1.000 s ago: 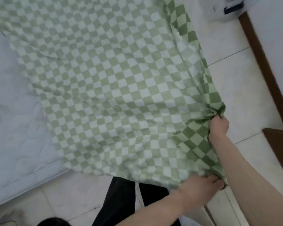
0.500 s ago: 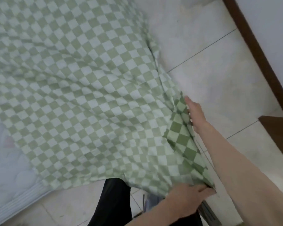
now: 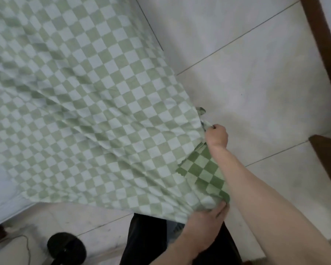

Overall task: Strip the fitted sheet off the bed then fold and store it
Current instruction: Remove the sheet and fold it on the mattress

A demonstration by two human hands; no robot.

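Stretching between both gripping hands [image 3: 216, 137], the fitted sheet [image 3: 88, 104].

Single view, head-worn, wide-angle. Looks steeply down from standing height, tilted forward over the person's own arms and dark trousers [image 3: 145, 240]. Green checked fitted sheet [image 3: 80, 104] fills the near left; tiled floor [image 3: 256, 88] the right; brown skirting [image 3: 321, 44] at the far right edge

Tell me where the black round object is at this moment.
In the head view, the black round object lies on the tiled floor at the lower left, below the hanging edge of the checkered sheet and left of the person's dark trousers.
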